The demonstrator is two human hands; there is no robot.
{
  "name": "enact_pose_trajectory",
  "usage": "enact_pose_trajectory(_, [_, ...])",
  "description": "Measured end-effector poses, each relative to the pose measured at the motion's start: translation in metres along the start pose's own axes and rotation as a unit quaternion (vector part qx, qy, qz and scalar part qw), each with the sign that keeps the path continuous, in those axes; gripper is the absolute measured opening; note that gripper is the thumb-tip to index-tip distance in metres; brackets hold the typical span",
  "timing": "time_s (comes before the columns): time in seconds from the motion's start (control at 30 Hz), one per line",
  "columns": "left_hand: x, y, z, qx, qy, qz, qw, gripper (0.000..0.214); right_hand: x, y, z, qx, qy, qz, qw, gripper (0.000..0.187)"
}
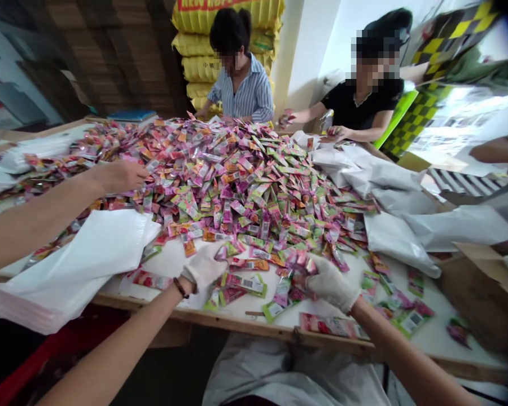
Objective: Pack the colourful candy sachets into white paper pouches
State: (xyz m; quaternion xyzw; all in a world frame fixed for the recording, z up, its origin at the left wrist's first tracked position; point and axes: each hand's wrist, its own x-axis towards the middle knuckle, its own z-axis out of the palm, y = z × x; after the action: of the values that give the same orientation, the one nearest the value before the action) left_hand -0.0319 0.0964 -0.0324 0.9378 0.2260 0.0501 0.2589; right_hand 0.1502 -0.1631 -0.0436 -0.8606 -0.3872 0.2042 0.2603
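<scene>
My left hand, in a white knit glove with a dark bracelet at the wrist, has its fingers curled at the near edge of a heap of small snack packets. A green and pink packet sits at its fingertips. On the other side my right hand, also gloved, is closed around some pink and red packets, slightly blurred; how many is unclear. Between the hands lie loose packets, flat on the white tabletop, some with barcodes facing up.
A stack of white bags overhangs the table edge at left, under a co-worker's arm. White pouches and an open cardboard box are at right. Two people work across the heap; another person's arm enters at far right.
</scene>
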Motion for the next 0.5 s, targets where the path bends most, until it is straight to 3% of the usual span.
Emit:
enact_pose_trajectory(0.07, [0.01, -0.003, -0.019, 0.023, 0.036, 0.01, 0.999, 0.036, 0.001, 0.006, -0.013, 0.03, 0.055, -0.033, 0.997, 0.021])
enact_pose_trajectory(0.13, [0.02, -0.003, -0.032, 0.064, 0.026, 0.018, 0.997, 0.041, 0.004, 0.004, -0.021, 0.012, 0.074, -0.102, 0.992, 0.021])
enact_pose_trajectory(0.2, [0.028, -0.002, -0.034, 0.1, -0.026, 0.032, 0.994, 0.043, 0.009, -0.007, -0.022, -0.045, 0.024, -0.185, 0.981, 0.025])
enact_pose_trajectory(0.27, [0.034, 0.0, -0.026, 0.136, -0.094, 0.055, 0.985, 0.042, 0.012, -0.023, -0.016, -0.139, -0.065, -0.241, 0.958, 0.035])
enact_pose_trajectory(0.33, [0.039, 0.0, -0.012, 0.173, -0.143, 0.071, 0.972, 0.04, 0.014, -0.038, -0.007, -0.24, -0.137, -0.251, 0.928, 0.042])
enact_pose_trajectory(0.4, [0.042, -0.004, -0.002, 0.199, -0.159, 0.08, 0.964, 0.035, 0.014, -0.047, 0.001, -0.297, -0.167, -0.238, 0.91, 0.04])
enact_pose_trajectory(0.5, [0.041, -0.012, -0.005, 0.186, -0.118, 0.102, 0.97, 0.026, 0.013, -0.044, 0.004, -0.246, -0.147, -0.208, 0.935, 0.024])
